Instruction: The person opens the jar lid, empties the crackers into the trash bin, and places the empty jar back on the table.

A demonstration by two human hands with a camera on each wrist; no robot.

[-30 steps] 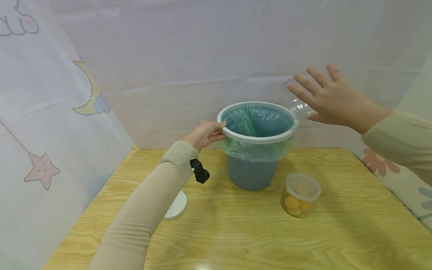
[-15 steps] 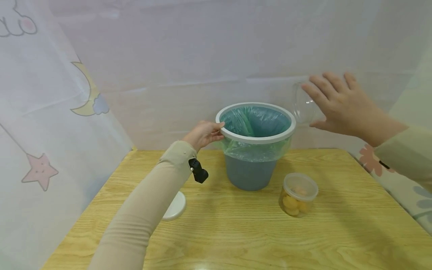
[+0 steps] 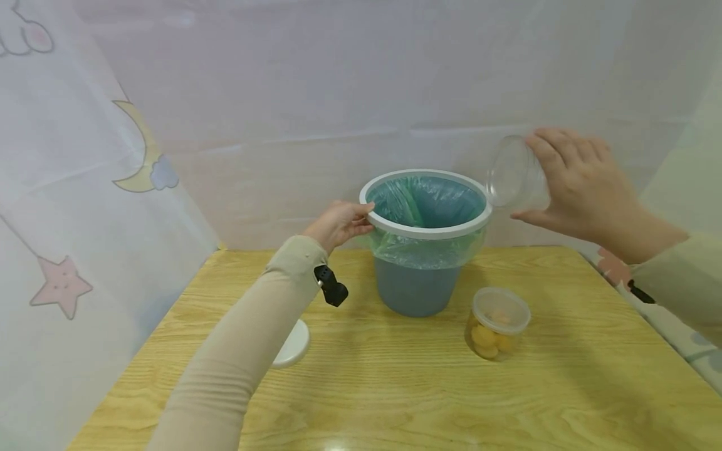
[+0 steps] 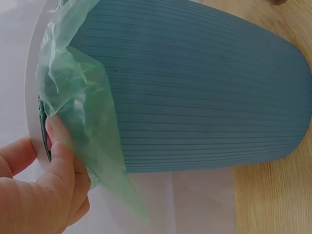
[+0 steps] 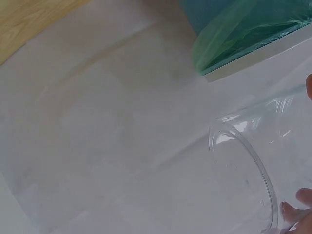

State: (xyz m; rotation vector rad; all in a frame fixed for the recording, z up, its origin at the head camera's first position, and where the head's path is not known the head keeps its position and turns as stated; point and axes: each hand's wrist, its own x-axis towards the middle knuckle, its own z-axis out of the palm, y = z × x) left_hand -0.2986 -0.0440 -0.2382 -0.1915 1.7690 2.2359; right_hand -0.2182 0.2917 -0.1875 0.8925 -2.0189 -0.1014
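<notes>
My left hand [image 3: 341, 224] grips the white rim [image 3: 431, 233] of a blue-grey trash bin [image 3: 418, 291], thumb on top and fingers beneath. In the left wrist view, these fingers also touch the overhanging green bag [image 4: 92, 107] that lines the bin. My right hand [image 3: 589, 188] holds a clear plastic jar [image 3: 510, 172] on its side, just right of the bin rim, raised above the table. In the right wrist view, fingertips [image 5: 304, 196] lie against the jar's clear wall; nothing shows inside it. Part of the jar is hidden behind the hand.
On the wooden table [image 3: 389, 394], a clear tub [image 3: 502, 313] with several yellow round pieces stands front right of the bin. A white round lid [image 3: 294, 346] lies partly hidden behind the left forearm. A printed cloth backdrop [image 3: 316, 81] hangs behind the table.
My right hand has moved right and slightly down with the jar, its fingers bending more around it. The jar's round end now shows more. My left hand stays on the rim.
</notes>
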